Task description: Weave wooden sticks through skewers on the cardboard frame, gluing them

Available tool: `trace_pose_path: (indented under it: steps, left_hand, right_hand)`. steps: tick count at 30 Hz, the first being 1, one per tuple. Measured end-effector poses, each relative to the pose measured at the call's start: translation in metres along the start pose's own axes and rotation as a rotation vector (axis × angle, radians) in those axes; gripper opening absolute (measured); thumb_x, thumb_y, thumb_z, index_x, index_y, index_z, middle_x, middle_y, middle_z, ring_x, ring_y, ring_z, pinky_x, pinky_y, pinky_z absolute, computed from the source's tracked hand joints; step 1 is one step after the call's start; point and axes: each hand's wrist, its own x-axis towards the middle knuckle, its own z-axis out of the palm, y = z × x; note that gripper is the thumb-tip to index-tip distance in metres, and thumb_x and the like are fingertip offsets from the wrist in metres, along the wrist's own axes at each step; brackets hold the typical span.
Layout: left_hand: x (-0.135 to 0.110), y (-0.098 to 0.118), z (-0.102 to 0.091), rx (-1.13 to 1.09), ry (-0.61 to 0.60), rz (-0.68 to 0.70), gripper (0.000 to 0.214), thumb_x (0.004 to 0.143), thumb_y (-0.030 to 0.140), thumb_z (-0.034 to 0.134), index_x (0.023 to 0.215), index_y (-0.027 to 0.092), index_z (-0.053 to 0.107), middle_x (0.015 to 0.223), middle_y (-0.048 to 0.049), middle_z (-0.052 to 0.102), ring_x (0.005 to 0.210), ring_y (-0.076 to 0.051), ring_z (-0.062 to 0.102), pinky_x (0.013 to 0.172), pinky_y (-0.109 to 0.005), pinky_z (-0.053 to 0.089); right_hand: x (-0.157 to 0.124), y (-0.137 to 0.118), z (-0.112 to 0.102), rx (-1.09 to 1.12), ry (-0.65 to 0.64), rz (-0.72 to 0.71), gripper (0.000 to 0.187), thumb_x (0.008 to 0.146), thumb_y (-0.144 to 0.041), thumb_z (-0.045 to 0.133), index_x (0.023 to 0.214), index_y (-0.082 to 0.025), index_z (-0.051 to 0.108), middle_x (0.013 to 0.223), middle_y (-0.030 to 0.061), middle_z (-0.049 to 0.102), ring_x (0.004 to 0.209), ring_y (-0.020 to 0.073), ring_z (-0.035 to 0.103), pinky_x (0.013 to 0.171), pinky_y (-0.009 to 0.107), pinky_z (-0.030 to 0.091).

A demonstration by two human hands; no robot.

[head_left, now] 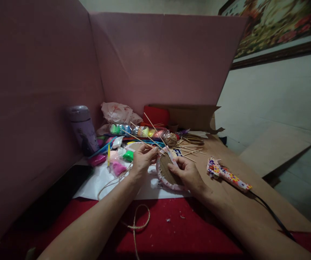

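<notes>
My right hand (185, 173) grips the right edge of a cardboard disc (166, 164) whose rim is wrapped in pale patterned fabric. Several thin wooden sticks (152, 124) jut up and away from the disc's upper edge. At the disc's upper left, my left hand (144, 159) is closed in a pinch on one of these sticks; its fingertips partly hide the contact. A strand of twine (114, 183) trails below my left hand, and a loop of twine lies on the red cloth (171, 231). White paper (147, 193) lies under the disc.
Loose wooden sticks (190, 148), a twine ball (170, 139) and scissors (193, 139) lie behind my hands. A flower-patterned glue gun (226, 175) with a black cord rests at right. At left stand a purple bottle (82, 128), bagged coloured clay (117, 168) and a dark flat object (55, 195).
</notes>
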Motion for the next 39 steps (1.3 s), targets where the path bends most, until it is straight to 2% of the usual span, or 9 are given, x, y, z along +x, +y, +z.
trace_pose_path:
  steps: [14,26,39]
  left_hand:
    - [-0.0004,0.0,-0.0013,0.0,-0.027,-0.004,0.036,0.051,0.037,0.078,0.065,0.015,0.053,0.061,0.0008,0.062,0.051,-0.01,0.058,0.048,-0.021,0.044]
    - [0.0004,-0.0019,-0.001,0.001,-0.013,0.012,0.036,0.052,0.036,0.078,0.065,0.015,0.052,0.059,0.0015,0.061,0.051,-0.009,0.057,0.048,-0.02,0.044]
    - [0.0021,-0.0025,-0.0022,0.007,-0.016,0.0,0.036,0.053,0.035,0.078,0.065,0.015,0.051,0.06,0.0011,0.061,0.051,-0.009,0.057,0.05,-0.021,0.046]
  right_hand:
    - [0.0003,0.0014,-0.0015,-0.065,0.001,-0.014,0.027,0.067,-0.043,0.065,0.069,-0.018,0.054,0.061,-0.0011,0.058,0.053,0.0132,0.05,0.048,0.024,0.039]
    - [-0.0003,-0.0014,0.0003,0.042,-0.018,0.024,0.028,0.064,-0.041,0.069,0.068,-0.018,0.052,0.061,-0.0018,0.059,0.054,0.0123,0.051,0.05,0.024,0.04]
    - [0.0011,0.0022,-0.0008,-0.042,0.012,-0.033,0.026,0.066,-0.04,0.065,0.066,-0.019,0.05,0.06,-0.0021,0.056,0.053,0.0122,0.049,0.049,0.024,0.038]
